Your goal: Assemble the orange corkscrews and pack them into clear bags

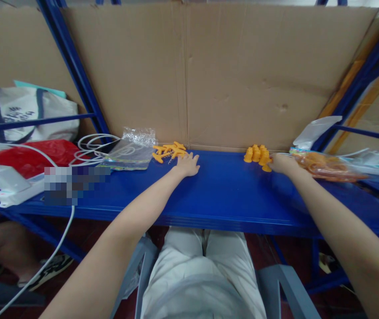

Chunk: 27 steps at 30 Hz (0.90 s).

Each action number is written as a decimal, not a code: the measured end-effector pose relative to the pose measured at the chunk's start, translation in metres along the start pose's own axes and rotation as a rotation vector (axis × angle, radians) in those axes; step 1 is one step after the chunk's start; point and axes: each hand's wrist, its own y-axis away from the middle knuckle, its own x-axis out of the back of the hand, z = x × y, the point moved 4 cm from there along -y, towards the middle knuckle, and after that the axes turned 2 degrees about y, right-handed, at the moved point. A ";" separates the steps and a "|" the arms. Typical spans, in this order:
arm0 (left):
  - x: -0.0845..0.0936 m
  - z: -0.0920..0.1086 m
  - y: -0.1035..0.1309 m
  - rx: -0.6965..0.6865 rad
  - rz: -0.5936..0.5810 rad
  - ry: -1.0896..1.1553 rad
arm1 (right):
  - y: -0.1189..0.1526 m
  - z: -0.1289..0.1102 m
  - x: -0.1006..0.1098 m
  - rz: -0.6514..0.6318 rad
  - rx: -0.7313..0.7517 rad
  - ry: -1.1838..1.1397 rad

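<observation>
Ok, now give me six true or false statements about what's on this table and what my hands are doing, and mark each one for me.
1. The left hand and right hand both reach over the blue table. True.
2. The left hand is clenched in a fist. False: its fingers are spread, by the yellow pieces with small chain-like bits.
3. The right hand is at the yellow cone-shaped pieces. True.
4. All the yellow items form one pile. False: there are two separate groups.
5. A red bag lies to the left of both hands. True.
6. Behind the table is bare metal. False: it is brown cardboard.
</observation>
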 end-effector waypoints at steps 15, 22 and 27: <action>0.016 0.009 0.006 0.151 -0.195 0.032 | -0.016 -0.062 0.011 -0.176 0.077 0.339; 0.010 0.000 -0.004 0.105 -0.080 0.149 | -0.032 -0.066 0.001 -0.180 0.032 0.165; 0.009 -0.010 -0.004 0.138 -0.072 0.111 | -0.019 -0.070 -0.002 -0.010 0.048 0.111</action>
